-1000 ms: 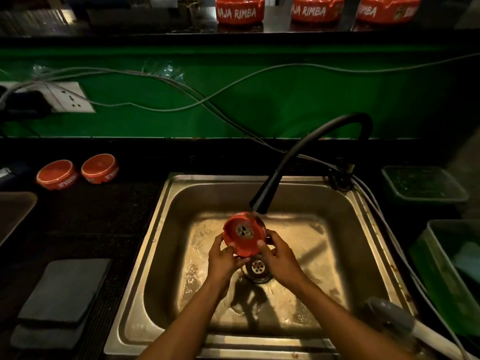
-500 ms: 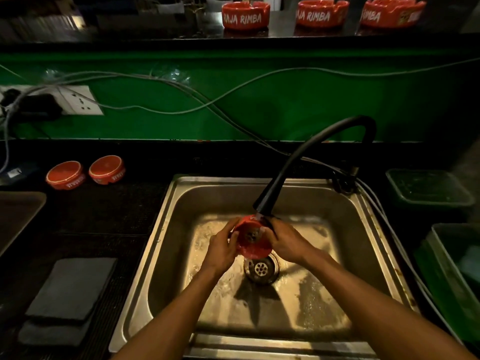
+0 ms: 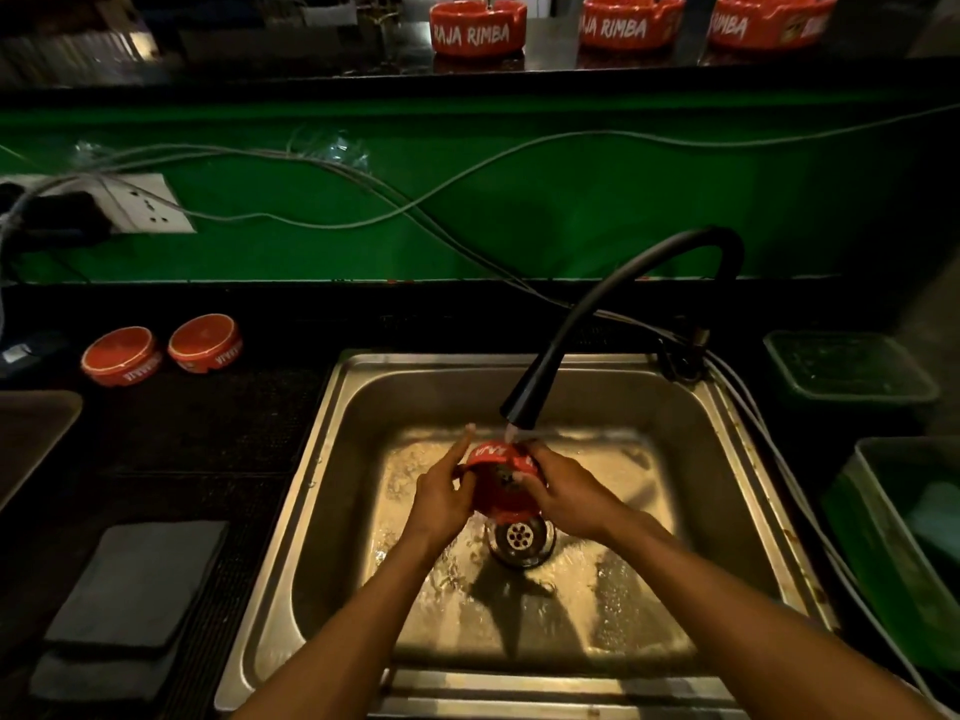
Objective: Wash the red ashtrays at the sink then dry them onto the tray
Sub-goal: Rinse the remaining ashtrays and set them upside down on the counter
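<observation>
A red ashtray [image 3: 500, 475] is tilted under the running black faucet [image 3: 524, 405], above the drain of the steel sink [image 3: 337, 459]. My left hand [image 3: 444, 493] holds its left side, index finger stretched up along the rim. My right hand [image 3: 563, 493] grips its right side with curled fingers. Two more red ashtrays [image 3: 120, 356] [image 3: 206, 343] lie upside down on the dark counter at the left. Three others [image 3: 478, 27] [image 3: 631, 19] [image 3: 769, 18] stand on the upper ledge. A dark tray's [image 3: 31, 433] corner shows at the far left.
Grey folded cloths [image 3: 137, 579] lie on the counter at the front left. Green plastic bins [image 3: 852, 371] [image 3: 904, 543] stand right of the sink. Cables [image 3: 415, 200] hang across the green wall beside a wall socket [image 3: 150, 205].
The ashtray has been turned from facing me to rim-up under the stream. Both hands shifted their hold around it, and the view moved slightly closer.
</observation>
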